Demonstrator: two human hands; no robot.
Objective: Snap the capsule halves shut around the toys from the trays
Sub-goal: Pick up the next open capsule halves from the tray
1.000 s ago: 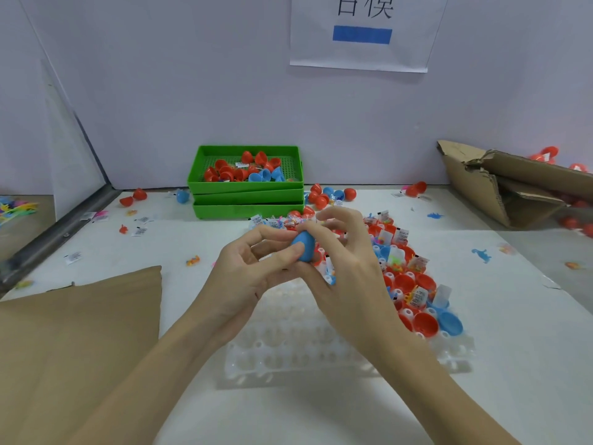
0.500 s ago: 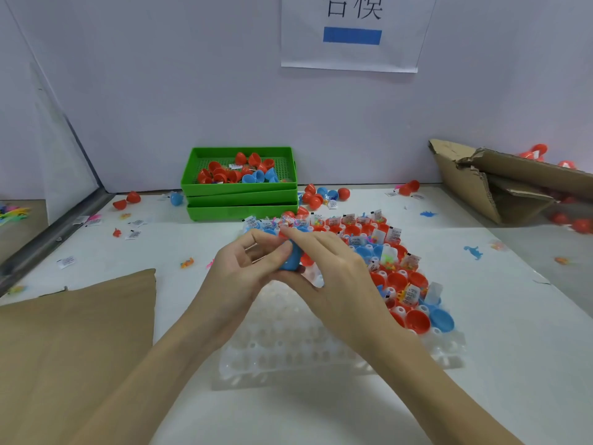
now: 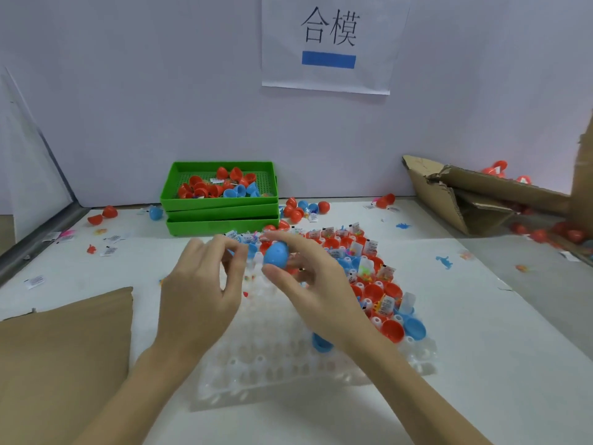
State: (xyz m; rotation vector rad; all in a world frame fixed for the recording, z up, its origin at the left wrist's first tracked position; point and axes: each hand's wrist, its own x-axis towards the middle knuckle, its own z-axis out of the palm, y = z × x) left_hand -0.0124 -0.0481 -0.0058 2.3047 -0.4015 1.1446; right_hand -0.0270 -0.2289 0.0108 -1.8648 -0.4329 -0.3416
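Observation:
My right hand (image 3: 308, 284) pinches a closed blue capsule (image 3: 276, 253) between thumb and fingertips, above the far part of the clear socket tray (image 3: 288, 364). My left hand (image 3: 202, 284) hovers just left of the capsule, fingers loosely curled and apart from it, holding nothing I can see. Several red capsule halves (image 3: 372, 292) and blue capsule halves (image 3: 415, 327), with small packaged toys (image 3: 386, 306), fill the tray's right side. A single blue half (image 3: 321, 343) sits in the tray under my right wrist.
Stacked green trays (image 3: 221, 224) with loose red and blue halves stand at the back. A torn cardboard box (image 3: 475, 203) lies at the right, and brown cardboard (image 3: 64, 348) at the near left. Capsules, toys and labels are scattered over the white table (image 3: 481, 316).
Both hands were pressed together around the blue capsule. My left hand has let go and drawn slightly left, while my right hand keeps the capsule.

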